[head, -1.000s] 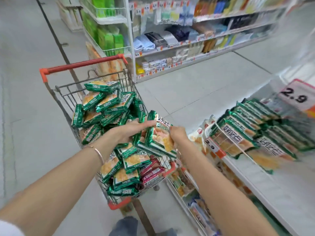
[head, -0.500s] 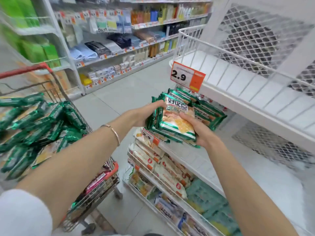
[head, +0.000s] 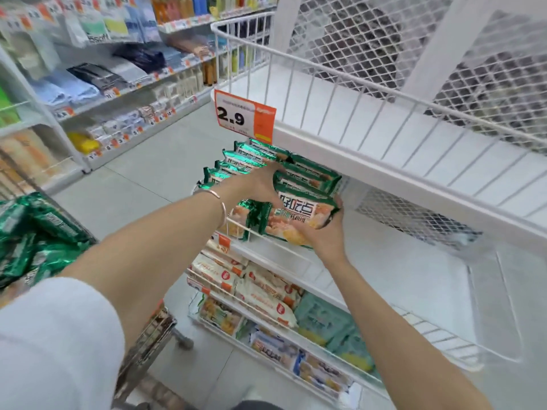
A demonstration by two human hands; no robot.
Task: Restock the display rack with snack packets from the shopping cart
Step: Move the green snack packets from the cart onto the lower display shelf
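Between left grip point(head: 260, 184) above and right grip point(head: 325, 235) beneath: glossy snack packets point(head: 302, 213), both grips curled round the stack. Risks fanning apart, spilling off shelf point(head: 399, 270) if released unevenly.

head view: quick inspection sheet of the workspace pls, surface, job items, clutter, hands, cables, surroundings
surface: white wire display rack; middle tier bare to the right of the packets, top tier looks bare
job's things: held packets, a green bundle over the middle tier's front edge; shelved packets in a row beside and behind it; shopping cart at left, more green packets heaped in it
clutter: nothing seen
grippers: left hand holds the bundle's left side; right hand cradles it from below, thumb curled round its end
cables: nothing seen
surroundings: price tag reading 2.9 on the top tier's rim; lower-tier packets, white and orange; aisle shelves across the grey floor
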